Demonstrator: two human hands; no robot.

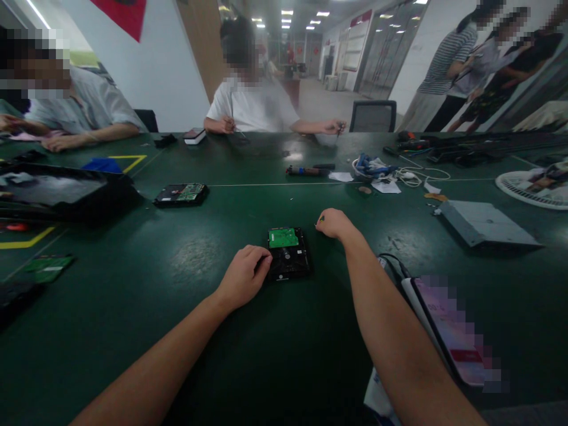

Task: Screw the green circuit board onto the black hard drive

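Note:
A black hard drive (pixel 290 263) with a green circuit board (pixel 283 238) on its upper face lies flat on the green table (pixel 239 349) in front of me. At its left edge is my left hand (pixel 246 275), with thumb and fingers closed together on that edge. My right hand (pixel 335 225) is off to the drive's far right, apart from it and low over the table. Its fingers are pinched around something small, of which only a dark and yellowish bit shows; the kind cannot be made out.
Another hard drive (pixel 181 194) lies back left, near a large black casing (pixel 57 192). A loose circuit board (pixel 48 268) is at left. To the right are a grey metal box (pixel 486 223), a phone (pixel 448 331), cables (pixel 415 176) and a white basket (pixel 510 183). A person (pixel 255 106) sits opposite.

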